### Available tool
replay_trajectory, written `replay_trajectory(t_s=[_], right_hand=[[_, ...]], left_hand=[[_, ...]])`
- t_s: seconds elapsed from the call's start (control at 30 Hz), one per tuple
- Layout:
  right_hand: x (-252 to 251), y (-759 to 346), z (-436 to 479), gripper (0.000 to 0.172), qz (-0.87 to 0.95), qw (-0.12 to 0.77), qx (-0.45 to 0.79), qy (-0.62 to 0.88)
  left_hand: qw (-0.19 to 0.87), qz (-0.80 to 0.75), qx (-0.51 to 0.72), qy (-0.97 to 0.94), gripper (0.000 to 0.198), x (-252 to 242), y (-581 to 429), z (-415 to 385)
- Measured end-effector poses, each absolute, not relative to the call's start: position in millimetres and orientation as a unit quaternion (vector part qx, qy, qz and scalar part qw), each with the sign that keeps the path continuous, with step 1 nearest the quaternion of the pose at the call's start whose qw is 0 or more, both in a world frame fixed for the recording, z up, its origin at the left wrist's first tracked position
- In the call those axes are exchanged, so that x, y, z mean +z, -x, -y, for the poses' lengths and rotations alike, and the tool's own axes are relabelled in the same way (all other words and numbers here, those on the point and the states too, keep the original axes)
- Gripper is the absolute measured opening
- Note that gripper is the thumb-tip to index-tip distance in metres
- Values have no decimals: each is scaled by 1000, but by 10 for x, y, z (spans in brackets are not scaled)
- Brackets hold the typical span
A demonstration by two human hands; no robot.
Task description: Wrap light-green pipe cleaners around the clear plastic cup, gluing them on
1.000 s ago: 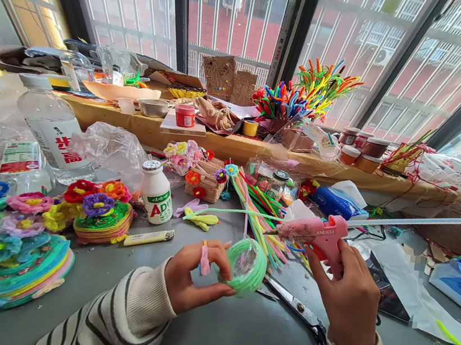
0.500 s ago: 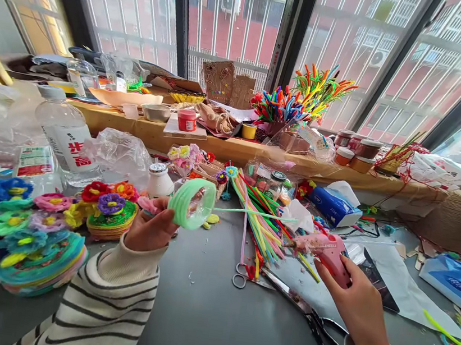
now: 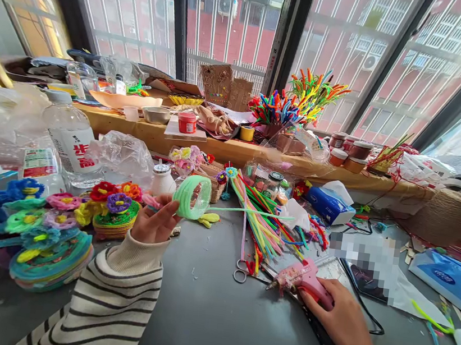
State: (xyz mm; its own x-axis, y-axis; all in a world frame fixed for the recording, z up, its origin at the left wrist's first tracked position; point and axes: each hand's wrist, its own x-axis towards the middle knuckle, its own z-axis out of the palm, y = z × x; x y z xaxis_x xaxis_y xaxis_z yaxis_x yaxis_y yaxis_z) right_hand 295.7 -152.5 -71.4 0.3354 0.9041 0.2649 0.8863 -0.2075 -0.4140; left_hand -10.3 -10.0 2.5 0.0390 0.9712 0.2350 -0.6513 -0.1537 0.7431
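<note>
My left hand [image 3: 157, 220] is closed on a clear plastic ring wrapped in mint-green pipe cleaner [image 3: 187, 196], raised above the table. One loose green strand stretches right from it, across a bundle of pipe cleaners [image 3: 264, 222]. Something pink shows behind my left fingers; its kind is unclear. My right hand [image 3: 336, 316] grips the handle of a pink hot glue gun [image 3: 297, 276], low over the table, its nozzle pointing left. Below the gun lie large scissors, partly covered by it. A smaller pair of scissors [image 3: 240, 275] lies just left of the nozzle.
Pipe-cleaner flowers [image 3: 40, 227] on round stacked bases stand at left, near a water bottle [image 3: 76, 138]. A small white bottle [image 3: 162, 179] is behind my left hand. Tissue packs [image 3: 330, 205], a phone [image 3: 369, 281] and a twine spool [image 3: 449, 218] sit at right. Paint jars line the ledge.
My right hand has brought the glue gun down and a little left, over the large scissors. My left hand and the green ring have shifted only slightly. The camera view has turned a little.
</note>
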Motion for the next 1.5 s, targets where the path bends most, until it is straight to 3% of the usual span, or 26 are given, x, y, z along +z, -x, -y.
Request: replay_trajectory(t_s=[0.23,0.37,0.47,0.6,0.67,0.77,0.93,1.17,1.33,1.43,1.5], right_hand=[[-624,-3137,1492,51,614,177,51,768],[-326,-3111,1296,53,621,193,-21,759],[-4,-2825,956,40,690,186,-49,697],[244,-2238,356,23,797,87,-25,597],[220,-1988,72,18,829,58,-9,557],[74,-1759,-255,26,841,21,15,540],[-66,-1725,-506,27,816,15,53,575],[458,-2205,-363,21,794,165,87,578],[873,-2493,80,39,725,367,108,573],[851,-2413,350,32,639,526,258,499],[736,-2281,466,30,625,525,343,464]], left_hand=[[588,-232,680,-372,23,-38,94,62],[587,-242,679,-369,23,-53,102,38],[599,-239,676,-357,23,-37,106,32],[610,-231,673,-348,24,-55,124,0],[610,-234,671,-351,25,-76,135,-14],[605,-238,675,-349,27,-97,139,-10],[611,-233,669,-354,21,-108,124,33],[621,-225,663,-352,20,-96,112,65],[628,-226,667,-332,22,-130,117,22],[617,-225,679,-327,21,-168,135,-42],[607,-225,690,-325,23,-176,146,-75]])
